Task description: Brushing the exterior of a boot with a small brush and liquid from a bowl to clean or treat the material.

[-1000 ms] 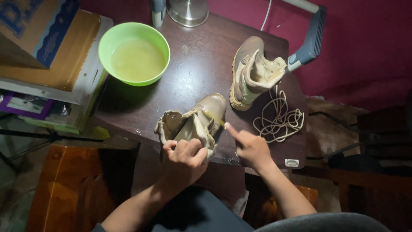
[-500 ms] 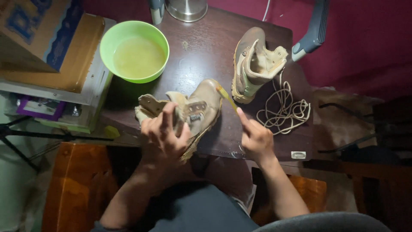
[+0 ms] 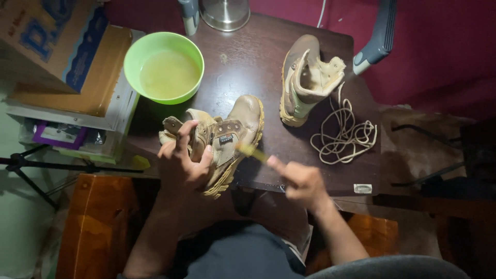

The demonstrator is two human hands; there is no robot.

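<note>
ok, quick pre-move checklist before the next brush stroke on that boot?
1. Left hand grips the tan boot around its ankle: ok.
2. Right hand holds the small yellow brush, tip at the boot's side near the sole: ok, though blurred.
3. Boot supported: part of it hangs past the table edge, carried by the hand: ok.
4. Green bowl of yellowish liquid upright, apart from the boot: ok.
5. Loose laces clear of the right hand: ok.
6. Bristles wet: cannot tell.
</note>
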